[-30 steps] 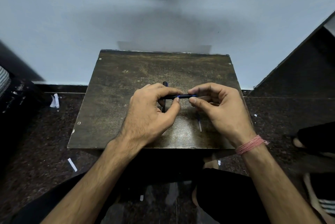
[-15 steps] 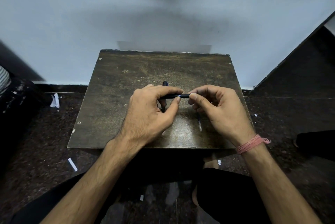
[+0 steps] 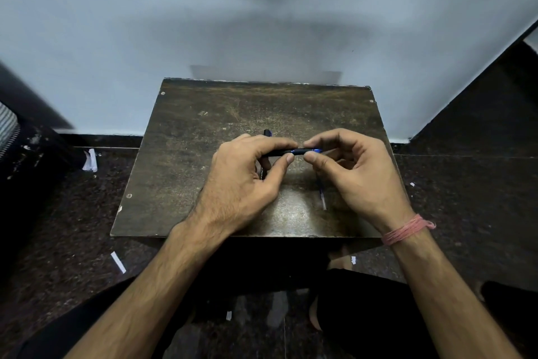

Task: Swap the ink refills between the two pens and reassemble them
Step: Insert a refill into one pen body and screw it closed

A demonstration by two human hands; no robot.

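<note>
Between both hands (image 3: 302,172), black pen (image 3: 301,151)

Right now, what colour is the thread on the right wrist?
Pinkish red, wound around the wrist thread; the head view shows it.

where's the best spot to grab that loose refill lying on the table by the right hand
Pinch the refill at its near half, coming from above. It lies flat on the table, running toward the person, its far end under the right hand; only the near stretch is exposed. It is thin, so use fingertips.
</note>
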